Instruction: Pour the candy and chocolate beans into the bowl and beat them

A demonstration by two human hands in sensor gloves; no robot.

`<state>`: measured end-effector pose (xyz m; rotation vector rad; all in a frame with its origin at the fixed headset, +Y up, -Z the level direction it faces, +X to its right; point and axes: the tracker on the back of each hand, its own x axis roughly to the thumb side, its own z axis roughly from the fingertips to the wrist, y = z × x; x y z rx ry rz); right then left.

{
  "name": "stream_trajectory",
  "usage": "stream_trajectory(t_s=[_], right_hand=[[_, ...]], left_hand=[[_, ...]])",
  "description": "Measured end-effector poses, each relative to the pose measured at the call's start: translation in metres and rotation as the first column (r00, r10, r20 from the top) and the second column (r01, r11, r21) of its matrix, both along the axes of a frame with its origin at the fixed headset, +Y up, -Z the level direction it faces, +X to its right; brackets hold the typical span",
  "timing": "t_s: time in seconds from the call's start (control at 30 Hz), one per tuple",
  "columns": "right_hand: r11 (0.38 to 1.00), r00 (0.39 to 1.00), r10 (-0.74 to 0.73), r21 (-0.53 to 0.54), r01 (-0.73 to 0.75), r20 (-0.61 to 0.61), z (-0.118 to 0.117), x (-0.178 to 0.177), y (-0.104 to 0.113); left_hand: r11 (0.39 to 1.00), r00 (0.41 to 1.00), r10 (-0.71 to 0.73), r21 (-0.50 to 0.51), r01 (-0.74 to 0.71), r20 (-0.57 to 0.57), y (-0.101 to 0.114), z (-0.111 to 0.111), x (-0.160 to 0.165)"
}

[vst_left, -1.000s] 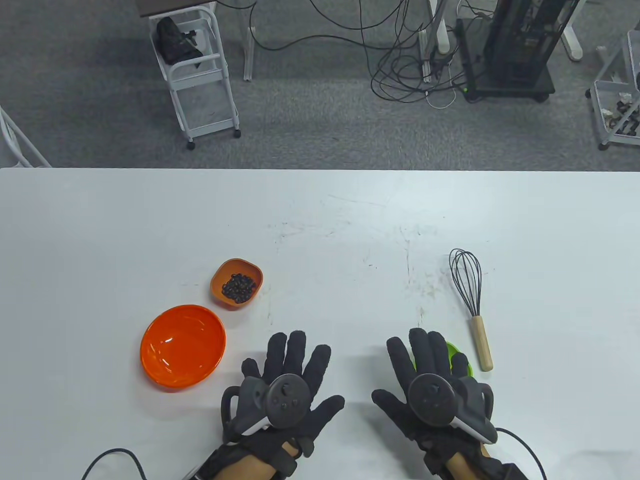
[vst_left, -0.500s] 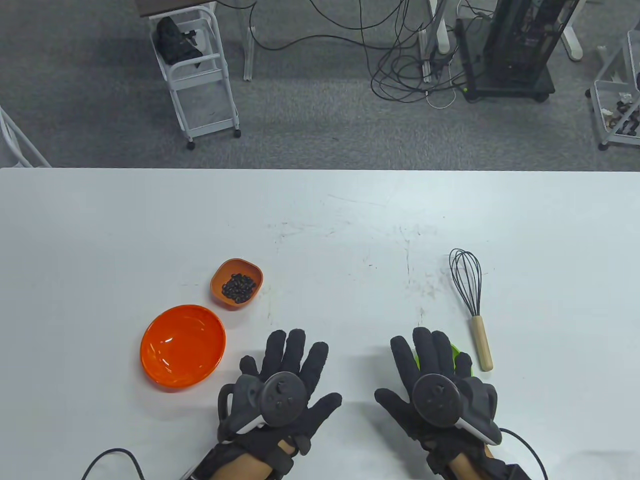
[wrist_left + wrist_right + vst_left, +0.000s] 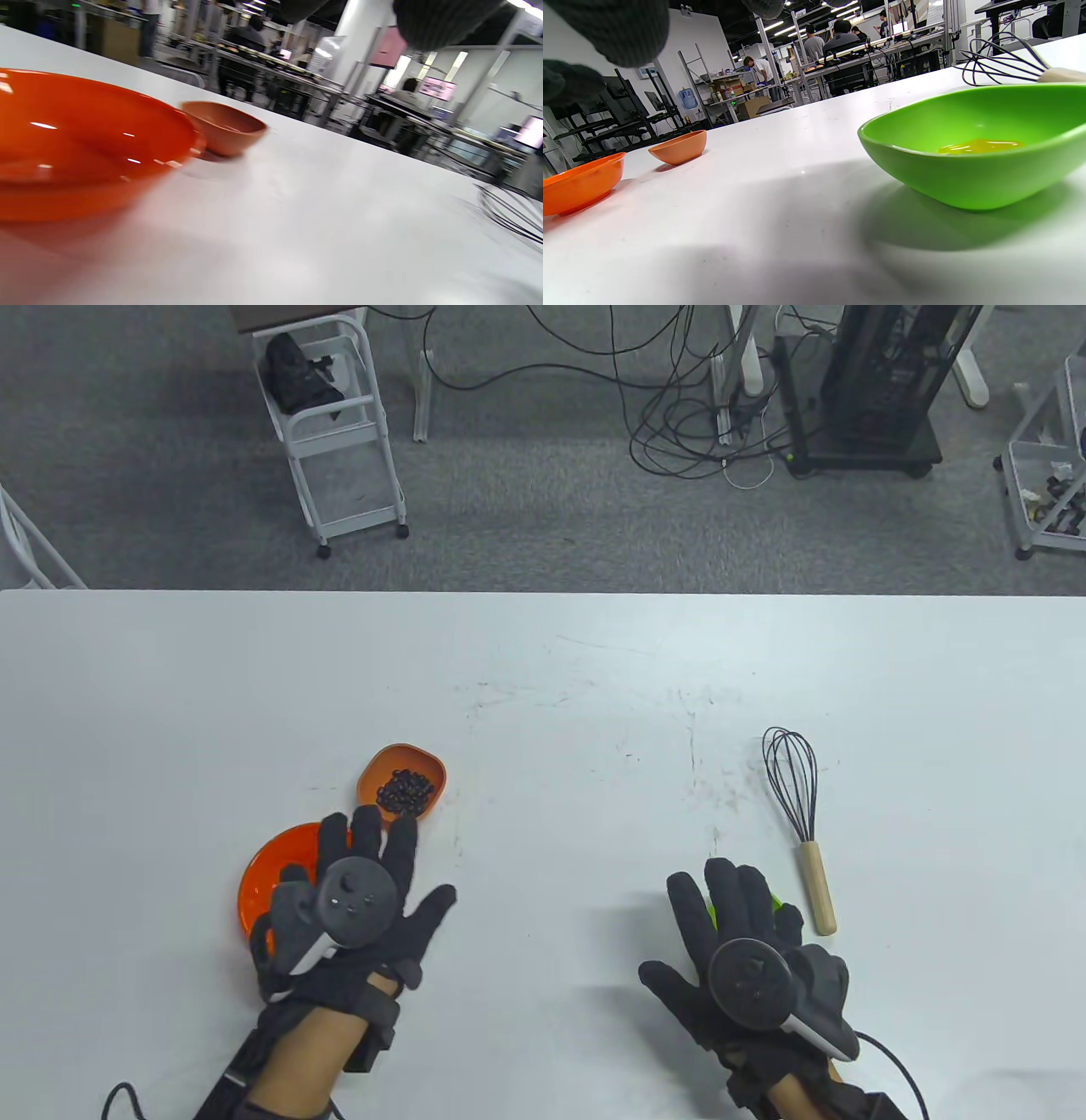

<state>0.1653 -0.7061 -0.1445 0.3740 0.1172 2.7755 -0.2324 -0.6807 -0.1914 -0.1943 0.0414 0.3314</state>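
Note:
A large orange bowl [image 3: 259,875] [image 3: 85,140] [image 3: 581,182] sits at the front left, half covered by my left hand [image 3: 373,857]. That hand hovers over it with fingers spread and straight, tips near the small orange dish [image 3: 422,763] [image 3: 225,129] [image 3: 678,146] of dark chocolate beans [image 3: 404,793]. My right hand [image 3: 721,899] hovers flat and open over a green dish [image 3: 774,903] [image 3: 967,144] holding something yellow [image 3: 980,146]. A wire whisk [image 3: 802,823] [image 3: 1001,59] with a wooden handle lies just right of it.
The white table [image 3: 560,712] stretches wide beyond the dishes. Past its far edge stand a white cart [image 3: 335,432], floor cables [image 3: 696,432] and a black equipment rack [image 3: 874,381].
My left hand has swung left and forward from the table's middle to above the large orange bowl. The right hand has barely shifted over the green dish.

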Motion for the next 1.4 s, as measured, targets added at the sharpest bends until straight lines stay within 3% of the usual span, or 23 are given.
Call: stream_trajectory(t_s=[0.23,0.37,0.57,0.73,0.83,1.03,1.4], right_hand=[[1.000,1.000,-0.001,0.002,0.001,-0.002,0.000,0.000,-0.001],[0.999,0.999,-0.031,-0.021,0.031,0.011,0.000,0.006,-0.002],[0.994,0.996,-0.084,-0.067,0.085,0.017,0.001,0.010,-0.006],[0.992,0.993,-0.115,-0.054,0.117,0.031,0.002,0.014,-0.004],[0.992,0.993,-0.116,-0.050,0.118,0.029,0.003,0.014,-0.003],[0.993,0.994,-0.105,-0.054,0.105,0.014,0.003,0.012,-0.004],[0.992,0.994,-0.111,-0.065,0.112,0.015,0.002,0.011,-0.004]], left_hand=[[0.998,0.973,0.060,-0.014,-0.065,-0.225,-0.008,-0.014,-0.079],[0.996,0.953,0.083,-0.017,-0.092,-0.293,-0.015,-0.011,-0.102],[0.985,0.924,0.052,-0.132,-0.109,-0.379,-0.038,-0.017,-0.129],[0.965,0.895,0.017,-0.226,-0.131,-0.446,-0.055,-0.020,-0.139],[0.966,0.873,0.044,-0.201,-0.160,-0.486,-0.059,-0.021,-0.145],[0.931,0.866,0.092,-0.266,-0.250,-0.492,-0.073,-0.021,-0.155],[0.923,0.863,0.144,-0.248,-0.293,-0.485,-0.078,-0.023,-0.156]])
